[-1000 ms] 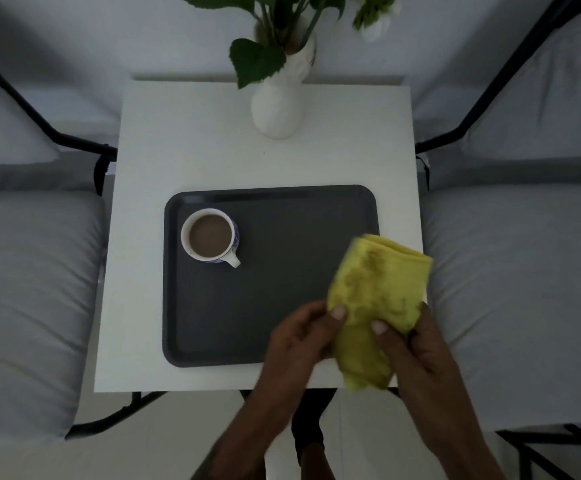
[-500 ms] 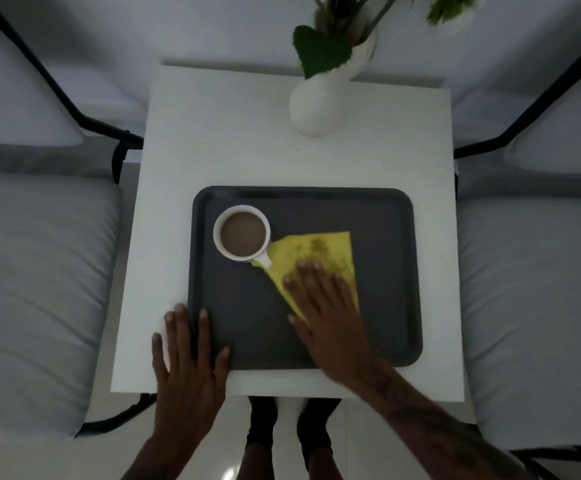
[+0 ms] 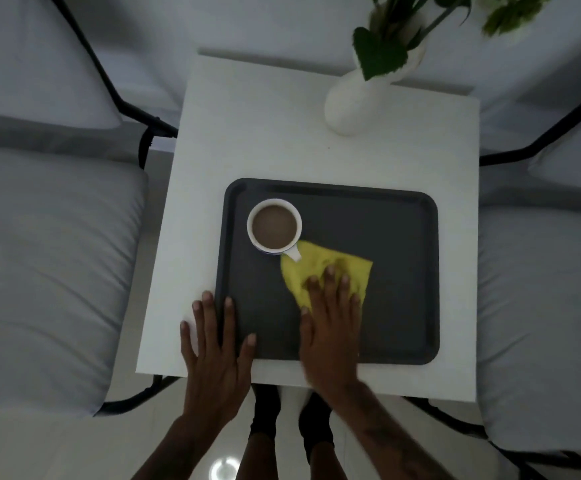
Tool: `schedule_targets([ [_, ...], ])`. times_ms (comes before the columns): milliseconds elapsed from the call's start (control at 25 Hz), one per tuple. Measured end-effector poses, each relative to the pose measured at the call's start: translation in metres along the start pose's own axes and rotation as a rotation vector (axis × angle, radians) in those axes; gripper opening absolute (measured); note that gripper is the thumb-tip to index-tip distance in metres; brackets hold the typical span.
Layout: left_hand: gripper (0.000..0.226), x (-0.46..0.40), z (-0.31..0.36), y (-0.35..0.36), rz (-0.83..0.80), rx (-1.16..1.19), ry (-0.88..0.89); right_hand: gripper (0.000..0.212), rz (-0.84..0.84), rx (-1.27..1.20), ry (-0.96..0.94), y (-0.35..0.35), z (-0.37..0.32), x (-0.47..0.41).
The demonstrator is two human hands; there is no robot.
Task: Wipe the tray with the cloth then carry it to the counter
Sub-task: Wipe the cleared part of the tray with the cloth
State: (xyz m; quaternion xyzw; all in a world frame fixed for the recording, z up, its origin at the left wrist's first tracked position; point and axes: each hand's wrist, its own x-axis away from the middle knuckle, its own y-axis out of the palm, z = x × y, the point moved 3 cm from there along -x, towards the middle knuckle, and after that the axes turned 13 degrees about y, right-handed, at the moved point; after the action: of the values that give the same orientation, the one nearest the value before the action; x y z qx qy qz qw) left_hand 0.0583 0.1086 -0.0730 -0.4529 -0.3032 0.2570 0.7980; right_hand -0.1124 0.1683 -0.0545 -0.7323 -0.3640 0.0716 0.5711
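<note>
Tray (image 3: 386, 230): dark grey, plain. Cloth (image 3: 320, 268): yellow with darker smudges. Cup (image 3: 274, 226): white, blue pattern at base, brown drink. Bench (image 3: 264, 140): white. Vase (image 3: 354, 102): white, green leaves. Cushions (image 3: 50, 271): grey.

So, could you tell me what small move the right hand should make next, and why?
Probably sweep the cloth rightward. The right hand presses it flat beside the full cup, touching its handle, while the tray lies unwiped there and the left hand steadies its corner.

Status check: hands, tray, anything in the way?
Right hand flat on the yellow cloth, pressing it to the tray. Left hand flat, bracing the tray's near-left corner. Full cup on the tray; cloth touches its handle.
</note>
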Motion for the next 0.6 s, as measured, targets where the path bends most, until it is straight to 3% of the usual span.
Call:
schedule_targets([
  [200, 0.064, 0.004, -0.005, -0.003, 0.050, 0.059, -0.044, 0.045, -0.153, 0.041, -0.362, 0.036, -0.058, 0.041],
  [360, 0.069, 0.008, -0.016, -0.010, 0.006, -0.098, 0.008, 0.047, -0.221, 0.211, -0.468, 0.016, -0.021, 0.024],
  [480, 0.070, 0.007, -0.014, -0.020, -0.010, -0.105, -0.014, 0.047, -0.174, 0.178, -0.309, -0.027, 0.040, 0.015],
  [600, 0.073, 0.001, 0.004, -0.039, 0.067, -0.046, -0.054, 0.042, -0.215, -0.098, 0.015, -0.073, 0.088, 0.021],
])
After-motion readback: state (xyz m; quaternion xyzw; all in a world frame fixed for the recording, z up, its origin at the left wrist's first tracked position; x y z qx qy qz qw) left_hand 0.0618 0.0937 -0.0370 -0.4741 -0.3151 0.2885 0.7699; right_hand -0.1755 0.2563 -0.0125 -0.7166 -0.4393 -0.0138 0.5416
